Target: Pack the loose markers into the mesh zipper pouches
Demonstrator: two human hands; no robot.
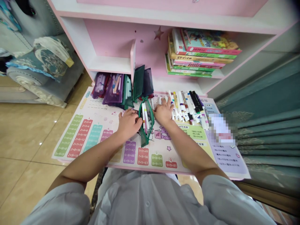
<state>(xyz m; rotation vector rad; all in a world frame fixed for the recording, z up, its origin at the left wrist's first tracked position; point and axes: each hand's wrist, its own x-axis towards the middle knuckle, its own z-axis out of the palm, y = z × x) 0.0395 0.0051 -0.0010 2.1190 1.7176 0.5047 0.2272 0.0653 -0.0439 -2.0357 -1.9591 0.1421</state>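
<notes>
Toward the middle of a printed multiplication-table desk mat (93,125), a green mesh zip pouch (147,135) lies between the person's two hands, its green edging opened into a loop around a few pens (144,117). The left hand (129,124) has its fingers curled closed over the pouch's left edge, the fingertips hidden from this head-worn view. The right hand (163,112) is open – fingers spread and pointing forward, just beside the pouch's right edge, their tips reaching the ends of a row of loose marker pens (185,106) along the mat's far right edge. It does not visibly grip anything.

Along the far left edge stand purple mesh pouches (112,92) packed with pens, and dark pouches (142,82) lean against a white shelf divider (133,62). Above the mat's far right edge, stacked books (201,51) sit on a pink-and-white shelf unit (110,64). A blurred sheet of paper (221,129) lies near the mat's right edge, too obscured to read. White shirt sleeves (70,203) enter from the bottom corners. Beyond the mat are a tiled floor (28,137), a grey sofa (35,78) and a teal curtain (264,137).
</notes>
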